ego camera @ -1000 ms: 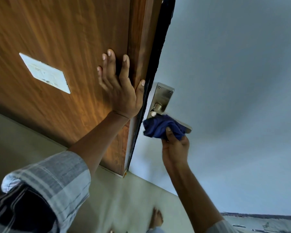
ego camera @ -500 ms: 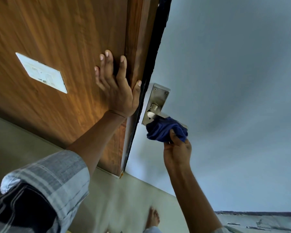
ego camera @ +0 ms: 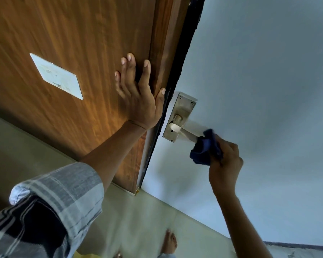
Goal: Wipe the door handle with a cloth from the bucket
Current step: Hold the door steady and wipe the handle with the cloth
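The right hand grips a bunched dark blue cloth, its fingers curled tight around the wad so that the cloth bulges out beyond the knuckles toward the door edge. The cloth wraps the outer end of the steel lever handle; the bare part of the lever runs from the fingertips back to the spindle on the steel backplate, which is fixed to the pale face of the door. The left hand lies flat on the brown wooden panel just beyond the door's dark edge, fingers spread and extended, thumb touching the edge strip, which looks like bracing. A pale rectangular plate sits on the wood well away from those fingertips. A bare foot shows on the floor below. No bucket is in view.

The step in hand appears to be the wipe along the lever. To do it well, the fingers should keep the cloth closed around the bar on all sides, not just over the top, and draw it the full length between the tip and the spindle. The neck beside the backplate and the plate's face, with its screw heads, probably need a separate pass with a fingertip pressed through the cloth. Firm pressure may push the lever down or swing the door, so the left palm should keep steady counter-pressure.
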